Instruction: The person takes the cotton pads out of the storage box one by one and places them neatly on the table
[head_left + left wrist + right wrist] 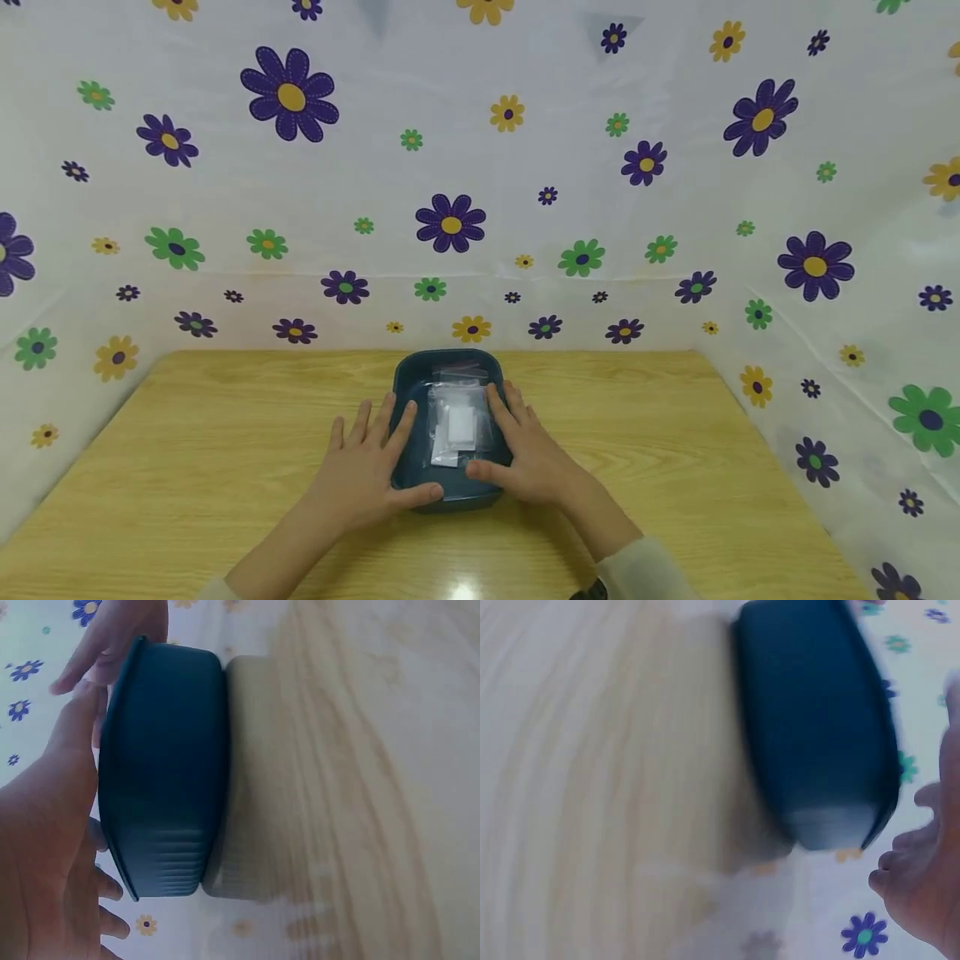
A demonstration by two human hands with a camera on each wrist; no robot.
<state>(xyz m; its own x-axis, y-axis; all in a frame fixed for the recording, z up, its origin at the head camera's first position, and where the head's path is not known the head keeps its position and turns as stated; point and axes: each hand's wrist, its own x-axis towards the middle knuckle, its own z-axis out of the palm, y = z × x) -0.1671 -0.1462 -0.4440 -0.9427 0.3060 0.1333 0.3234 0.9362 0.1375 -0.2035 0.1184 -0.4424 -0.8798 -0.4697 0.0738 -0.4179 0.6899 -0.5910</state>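
Wood tabletop (225, 450) extends both sides of the teal tub (468, 482); left hand (363, 479) and right hand (534, 458), fingers spread, partly hide its rims; contents of the clear bags (459, 396) look indistinct.

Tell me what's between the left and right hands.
The dark blue tray, holding what look like clear plastic bags and white rectangular pieces, lies between the left hand and right hand; the head view shows this.

Head looks down, wrists sideways, at one tray (166, 769).
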